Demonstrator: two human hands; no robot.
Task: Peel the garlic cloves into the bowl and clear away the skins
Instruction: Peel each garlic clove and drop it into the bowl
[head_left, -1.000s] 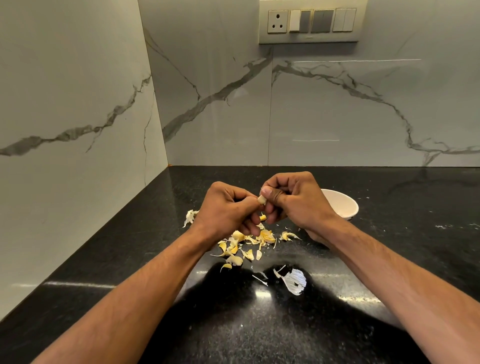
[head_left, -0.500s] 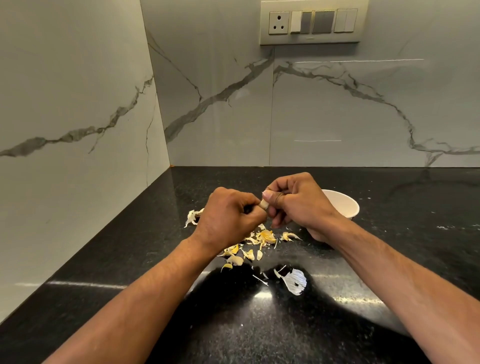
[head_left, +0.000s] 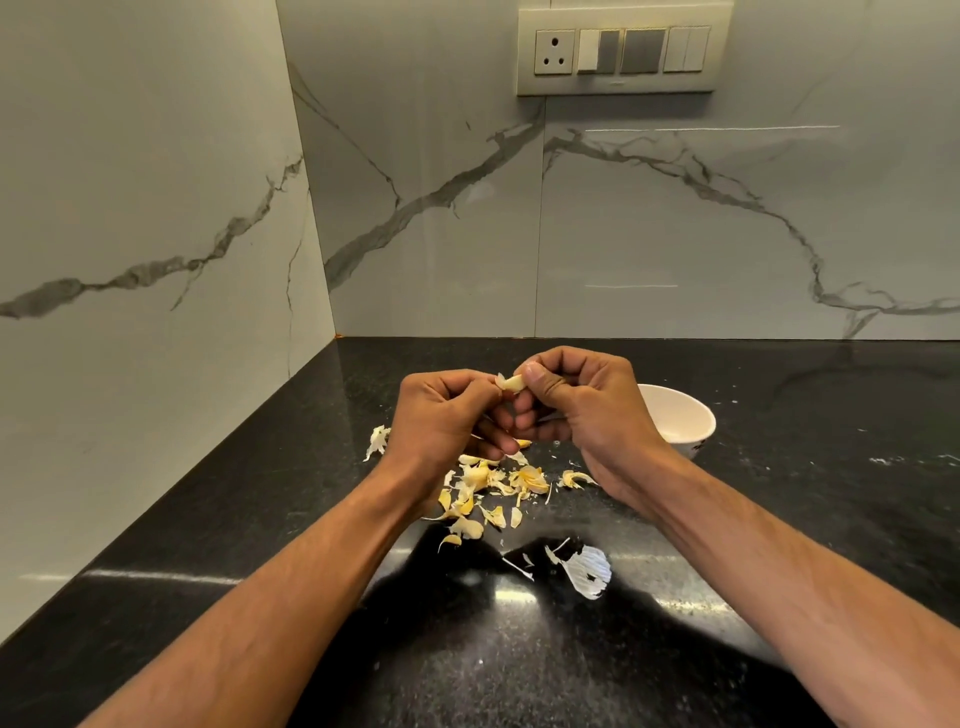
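Pinching one garlic clove (head_left: 511, 383), right hand (head_left: 582, 402) and left hand (head_left: 441, 415) both held their grip clamped on it above skins (head_left: 488, 486) on the counter (head_left: 779, 519); bowl (head_left: 680, 421) just beside the right hand.

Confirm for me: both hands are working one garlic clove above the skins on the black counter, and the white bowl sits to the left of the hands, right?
Not quite. In the head view the white bowl sits to the right, behind the right hand. The rest holds: left hand and right hand pinch one garlic clove above the skins on the black counter.
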